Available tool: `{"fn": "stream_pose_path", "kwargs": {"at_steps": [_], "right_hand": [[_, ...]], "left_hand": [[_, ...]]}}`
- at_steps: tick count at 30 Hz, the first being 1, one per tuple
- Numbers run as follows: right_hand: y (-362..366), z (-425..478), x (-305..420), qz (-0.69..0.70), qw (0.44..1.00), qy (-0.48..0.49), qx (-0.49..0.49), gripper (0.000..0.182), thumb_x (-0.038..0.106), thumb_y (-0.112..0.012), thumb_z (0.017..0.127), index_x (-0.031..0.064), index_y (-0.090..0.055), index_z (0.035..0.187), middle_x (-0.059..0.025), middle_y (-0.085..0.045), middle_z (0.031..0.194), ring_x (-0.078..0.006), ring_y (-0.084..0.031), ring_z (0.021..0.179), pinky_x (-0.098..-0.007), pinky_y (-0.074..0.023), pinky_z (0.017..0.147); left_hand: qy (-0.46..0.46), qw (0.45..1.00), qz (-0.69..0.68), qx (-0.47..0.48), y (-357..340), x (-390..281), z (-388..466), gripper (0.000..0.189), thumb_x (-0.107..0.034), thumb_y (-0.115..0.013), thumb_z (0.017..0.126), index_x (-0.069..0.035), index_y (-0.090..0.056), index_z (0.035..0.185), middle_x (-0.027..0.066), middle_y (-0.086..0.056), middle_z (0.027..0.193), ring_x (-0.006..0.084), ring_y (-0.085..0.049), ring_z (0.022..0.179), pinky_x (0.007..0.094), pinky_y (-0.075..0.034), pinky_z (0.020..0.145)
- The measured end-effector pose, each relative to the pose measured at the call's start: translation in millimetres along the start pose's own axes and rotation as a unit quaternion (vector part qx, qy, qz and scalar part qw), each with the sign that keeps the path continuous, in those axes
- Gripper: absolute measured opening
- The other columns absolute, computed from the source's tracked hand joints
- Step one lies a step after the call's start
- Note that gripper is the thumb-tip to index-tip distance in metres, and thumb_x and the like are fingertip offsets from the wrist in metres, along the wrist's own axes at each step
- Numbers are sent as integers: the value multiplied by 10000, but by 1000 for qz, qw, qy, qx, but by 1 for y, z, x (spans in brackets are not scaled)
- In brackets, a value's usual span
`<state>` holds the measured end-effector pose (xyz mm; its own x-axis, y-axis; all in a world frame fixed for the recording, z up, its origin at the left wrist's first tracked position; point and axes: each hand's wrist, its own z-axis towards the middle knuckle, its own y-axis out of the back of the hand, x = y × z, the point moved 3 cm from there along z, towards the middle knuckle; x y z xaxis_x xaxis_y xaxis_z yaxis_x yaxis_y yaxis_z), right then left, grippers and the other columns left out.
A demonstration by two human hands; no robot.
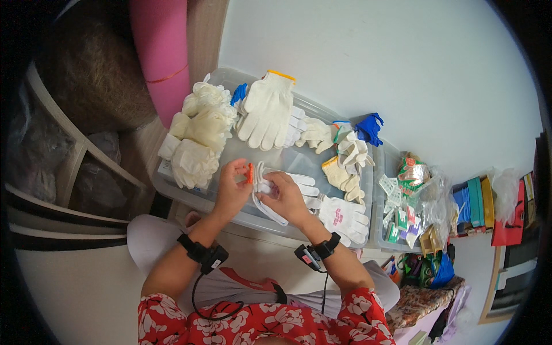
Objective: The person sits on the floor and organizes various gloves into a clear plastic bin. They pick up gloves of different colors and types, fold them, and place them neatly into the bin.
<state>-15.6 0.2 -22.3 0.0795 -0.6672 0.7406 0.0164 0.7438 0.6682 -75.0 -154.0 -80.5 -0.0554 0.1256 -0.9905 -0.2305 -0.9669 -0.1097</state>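
My left hand [235, 186] and my right hand [284, 196] meet above a clear plastic storage bin. Between them is a small bundle of white gloves [260, 186] with an orange cuff edge [250, 173]. My left fingers pinch the orange edge, and my right fingers grip the white fabric. Below the bundle hangs a white strip or cuff, partly hidden by my right hand. A knit glove with a yellow cuff [269, 112] lies farther back. To the right, white gloves with pink print [343, 220] rest on the bin, near a yellow-cuffed cream glove [340, 174].
Cream thin gloves [196, 164] are heaped at the left on a box. A blue glove [369, 129] hangs at the bin's back right corner. A second clear bin [379, 233] holds small packets and plastic bags. A pink roll [161, 56] stands back left, beside the wall.
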Motion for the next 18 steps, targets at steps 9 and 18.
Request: {"fn": "stream_pose_path", "kwargs": {"at_steps": [9,18], "right_hand": [[-6,-9,-8,-48,993,87,-57,462,128,-776,786,19,-600,1200,-170,-588,1202,-314,-610,989,-360,-538,788],[16,-24,-12,-18,995,77,-68,384,92,-802,766,64,-652,1118,-107,-626,1084,-227,-614,900,-323,-523,788]], "left_hand": [[58,998,27,24,-4,4,-4,835,-75,-837,650,-4,-430,1376,174,-502,1315,250,-543,1179,341,-529,933],[-201,947,252,4,-8,-24,-6,576,-15,-733,645,-48,-581,1199,156,-554,1263,378,-518,1186,452,-377,1077]]}}
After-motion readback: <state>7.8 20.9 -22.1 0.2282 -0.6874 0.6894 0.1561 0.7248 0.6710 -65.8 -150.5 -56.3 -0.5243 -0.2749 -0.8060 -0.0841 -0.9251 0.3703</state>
